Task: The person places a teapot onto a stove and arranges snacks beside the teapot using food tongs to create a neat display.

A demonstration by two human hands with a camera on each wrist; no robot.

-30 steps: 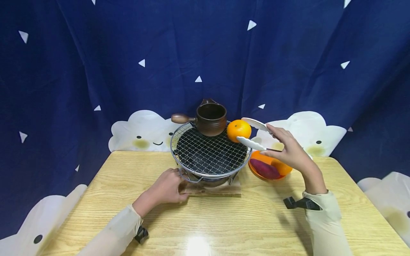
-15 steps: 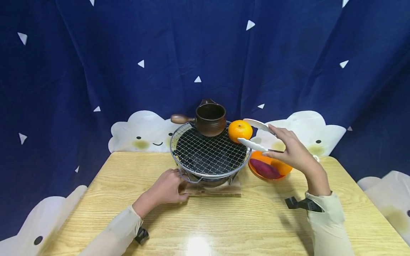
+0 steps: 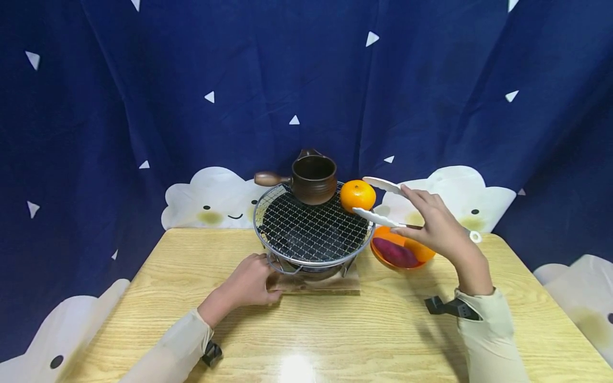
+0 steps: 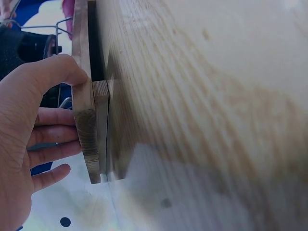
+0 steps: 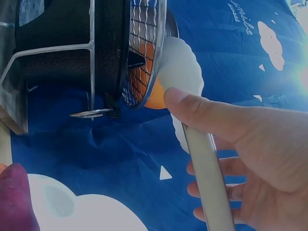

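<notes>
My right hand (image 3: 438, 226) holds metal tongs with white scalloped tips (image 3: 375, 217); the thumb and fingers lie along opposite arms. The tips stand apart on either side of an orange (image 3: 357, 196), at the right rim of the round wire grill rack (image 3: 311, 234). Contact between both tips and the fruit is hard to tell. At the stove's front left, my left hand (image 3: 249, 282) grips the end of the wooden board (image 3: 325, 284) under it. In the left wrist view, the thumb presses one face of the board (image 4: 84, 110) and fingers lie at the other.
A brown clay pot (image 3: 313, 183) with a side handle stands at the back of the rack. To the right, an orange bowl (image 3: 383, 260) holds a purple sweet potato (image 3: 395, 252) and an orange-coloured item. A blue curtain (image 3: 258, 80) hangs behind the wooden table (image 3: 297, 330).
The right hand and tongs have shifted slightly to the right, and the tongs' end ring shows more clearly. The orange stays at the rim between the tips. The left hand looks still.
</notes>
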